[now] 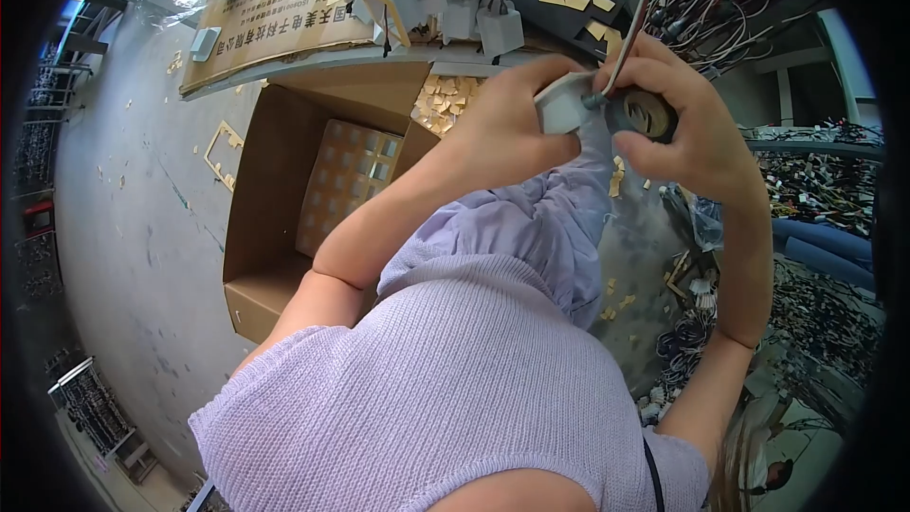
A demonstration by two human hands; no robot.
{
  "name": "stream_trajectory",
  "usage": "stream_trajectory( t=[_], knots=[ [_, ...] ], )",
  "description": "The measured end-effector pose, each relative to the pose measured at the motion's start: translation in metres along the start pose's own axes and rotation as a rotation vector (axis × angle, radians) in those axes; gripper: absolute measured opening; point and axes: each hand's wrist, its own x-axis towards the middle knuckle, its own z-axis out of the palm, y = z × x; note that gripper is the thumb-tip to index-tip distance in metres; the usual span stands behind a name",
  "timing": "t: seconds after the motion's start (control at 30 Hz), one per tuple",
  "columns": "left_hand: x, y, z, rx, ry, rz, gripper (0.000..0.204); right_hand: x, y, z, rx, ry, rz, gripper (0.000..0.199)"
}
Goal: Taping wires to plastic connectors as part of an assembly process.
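Up in front of me, my left hand (507, 123) grips a small white plastic housing (563, 108) between thumb and fingers. A thin cable (631, 33) runs up from a dark grey collar at the housing's right side. My right hand (700, 118) is curled around a roll of dark tape (645, 118), beside the housing. Its upper fingers are at the cable near the collar. Whether a strip of tape joins the roll to the cable is too small to tell.
White housings with cables (498, 30) crowd the table ahead, beside flattened cardboard (275, 5). An open cardboard box (261, 180) stands below, left of my legs. Tan pieces (441, 102) lie right of the box. Tangled cables (720, 5) fill the far right; more wire heaps (820, 322) lie along the right.
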Motion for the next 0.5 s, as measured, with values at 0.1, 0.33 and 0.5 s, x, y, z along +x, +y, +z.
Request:
stream_trajectory(
  t=[0.1,0.33,0.5],
  knots=[
    [0.008,-0.004,0.014,0.283,0.291,0.179,0.042,-0.003,-0.008,0.008,0.435,0.072,0.536,0.042],
    [0.006,0.015,-0.012,-0.631,-0.28,-0.264,0.04,0.0,-0.013,-0.029,0.525,-0.021,0.466,0.077],
    [0.001,0.003,0.012,-1.44,-0.942,-0.293,0.059,0.028,0.029,0.003,0.587,-0.107,-0.189,0.087]
  ],
)
